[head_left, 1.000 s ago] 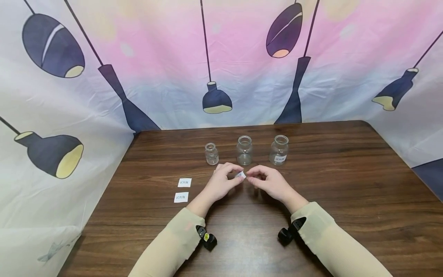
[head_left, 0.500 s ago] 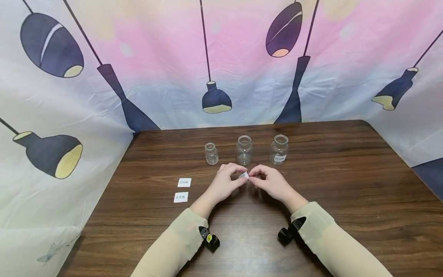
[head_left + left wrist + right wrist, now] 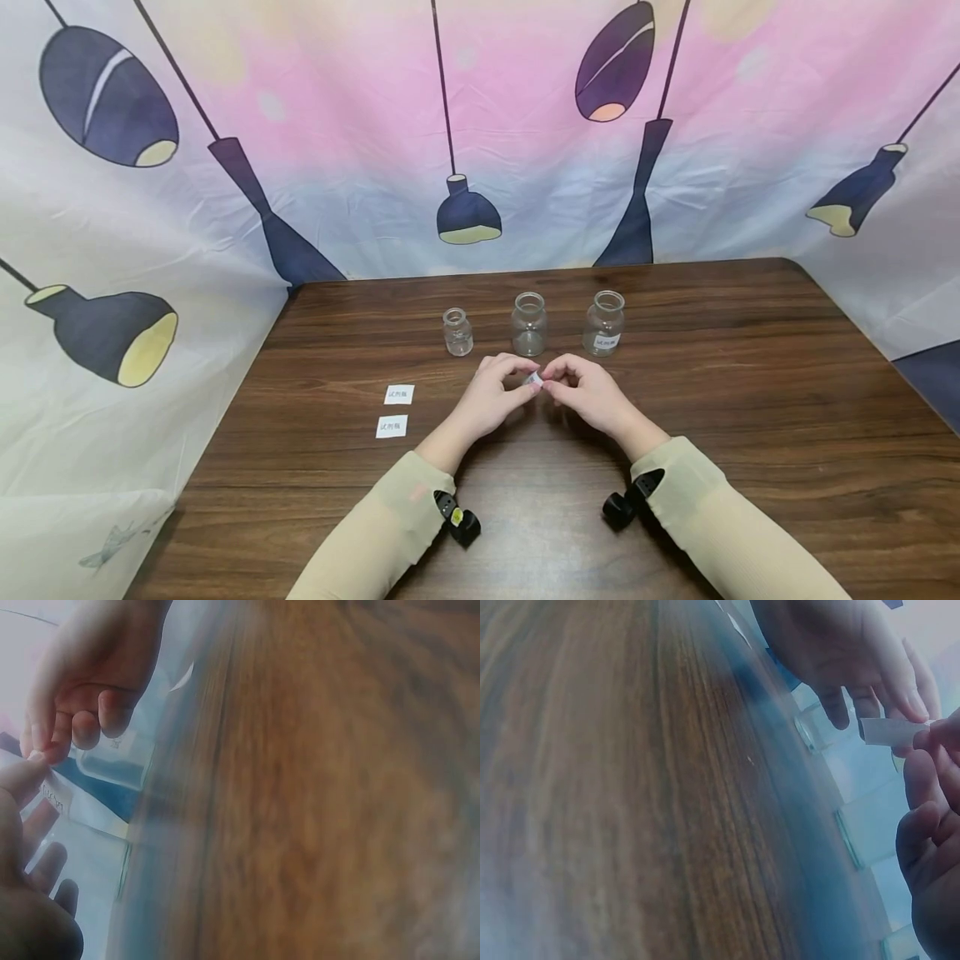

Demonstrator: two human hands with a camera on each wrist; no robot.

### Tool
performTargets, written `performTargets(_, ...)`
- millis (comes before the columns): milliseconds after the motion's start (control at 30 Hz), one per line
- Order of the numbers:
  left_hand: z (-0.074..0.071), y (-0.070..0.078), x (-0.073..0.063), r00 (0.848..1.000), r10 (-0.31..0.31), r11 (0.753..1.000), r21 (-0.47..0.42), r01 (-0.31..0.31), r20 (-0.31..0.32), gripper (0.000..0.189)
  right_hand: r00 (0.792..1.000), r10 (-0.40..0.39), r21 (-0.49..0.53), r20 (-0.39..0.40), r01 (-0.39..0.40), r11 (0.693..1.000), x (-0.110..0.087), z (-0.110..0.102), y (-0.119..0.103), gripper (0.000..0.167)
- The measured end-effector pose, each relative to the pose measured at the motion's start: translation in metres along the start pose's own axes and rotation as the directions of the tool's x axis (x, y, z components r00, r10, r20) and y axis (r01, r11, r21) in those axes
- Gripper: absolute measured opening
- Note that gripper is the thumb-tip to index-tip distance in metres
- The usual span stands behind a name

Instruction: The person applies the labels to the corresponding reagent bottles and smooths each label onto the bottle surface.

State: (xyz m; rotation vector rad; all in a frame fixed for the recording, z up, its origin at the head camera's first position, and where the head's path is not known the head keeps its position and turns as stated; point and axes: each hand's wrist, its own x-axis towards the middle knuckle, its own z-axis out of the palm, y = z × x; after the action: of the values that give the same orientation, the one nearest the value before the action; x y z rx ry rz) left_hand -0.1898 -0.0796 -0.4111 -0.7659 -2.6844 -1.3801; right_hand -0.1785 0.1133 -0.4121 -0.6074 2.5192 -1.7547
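Observation:
A small white label with printed characters (image 3: 534, 378) is held between both hands in the middle of the head view. My left hand (image 3: 483, 400) pinches one side of it between thumb and fingers. From the other side, the thumb and index fingertip of my right hand (image 3: 592, 398) pinch its edge. In the right wrist view the label (image 3: 889, 733) sticks out as a pale strip, fingertips covering one end. Just beyond the hands stands a clear glass jar (image 3: 529, 327). To its right is a similar jar (image 3: 602, 317) bearing a white label (image 3: 607, 342).
A smaller clear glass bottle (image 3: 457, 333) stands left of the jars. Two more printed white labels, an upper one (image 3: 399, 394) and a lower one (image 3: 392, 427), lie on the brown wooden table (image 3: 315, 500). A patterned cloth (image 3: 360, 125) hangs behind it.
My left hand has shifted slightly right with the label. My right fingertips, apart from the label a second ago, now pinch its edge.

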Motion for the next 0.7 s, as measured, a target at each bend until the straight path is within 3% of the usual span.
performTargets(267, 0.003, -0.001, 0.002, 1.000, 0.023, 1.000, -0.003, -0.023, -0.004, 0.026, 1.000, 0.016, -0.033, 0.009, -0.015, 0.999, 0.000, -0.002, 0.003, 0.004)
performTargets(500, 0.006, 0.002, 0.004, 1.000, 0.008, 0.997, -0.075, -0.009, -0.014, 0.026, 0.999, 0.020, -0.006, 0.024, -0.020, 1.000, -0.009, -0.005, -0.034, 0.003)
performTargets(700, 0.008, 0.005, 0.002, 0.999, -0.030, 0.998, -0.065, 0.028, -0.030, 0.019, 1.000, 0.013, 0.025, 0.023, -0.014, 1.000, -0.009, -0.006, -0.035, 0.003)
